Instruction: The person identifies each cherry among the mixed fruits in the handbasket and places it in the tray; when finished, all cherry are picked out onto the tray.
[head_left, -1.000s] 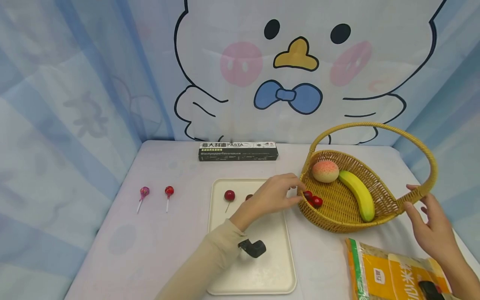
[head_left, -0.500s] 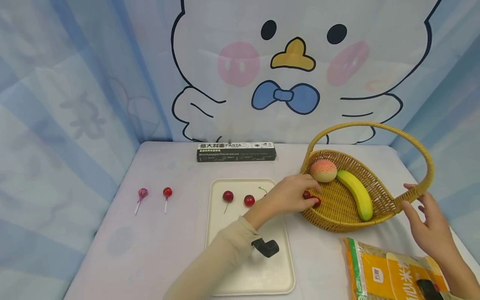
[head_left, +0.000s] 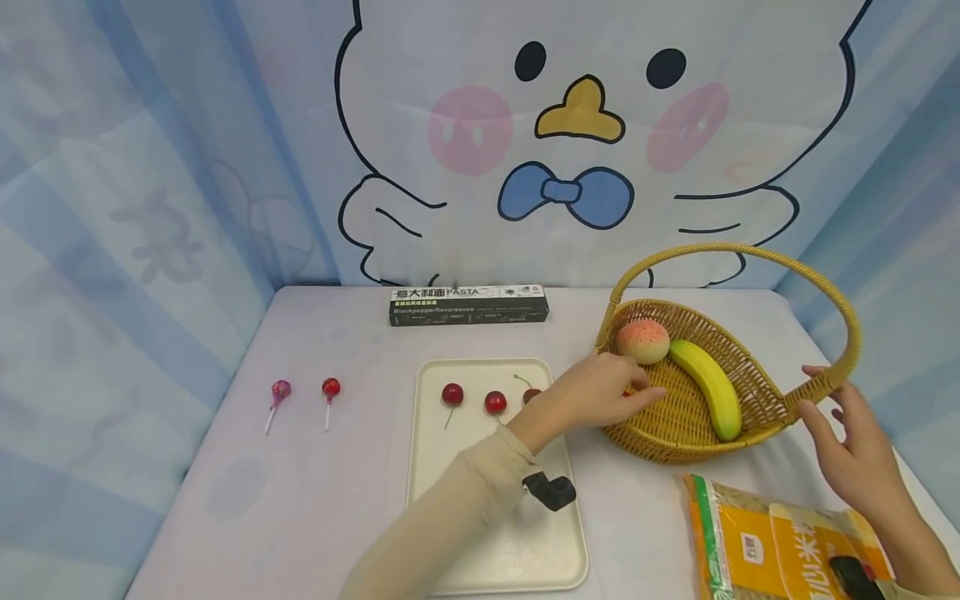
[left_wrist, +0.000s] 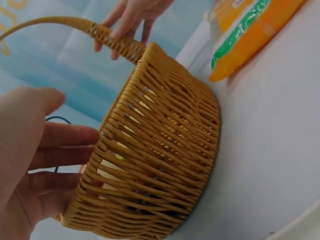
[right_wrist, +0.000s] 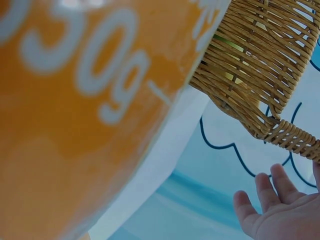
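Note:
My left hand (head_left: 600, 392) reaches over the near-left rim of a wicker basket (head_left: 675, 454), its fingers dipping inside. In the left wrist view, the fingers (left_wrist: 62, 150) cross the rim and the thumb stands apart from them. A sliver of red cherry (head_left: 627, 393) shows under the hand; the rest is hidden. With thumb and fingers on either side, my right hand (head_left: 855, 450) holds the foot of the basket's handle (head_left: 851, 350). Inside the basket lie a peach (head_left: 642, 342) and a banana (head_left: 707, 387).
A cream tray (head_left: 495, 542) with cherries (head_left: 452, 395) lies under the left forearm. Two lollipops (head_left: 331, 387) are at the left. A black pasta box (head_left: 468, 310) lies at the back. The orange grain bag (head_left: 780, 533) sits in front of the basket.
My left hand has moved right, from the basket's rim to over the cherries inside, which it now mostly covers. My right hand stays at the handle.

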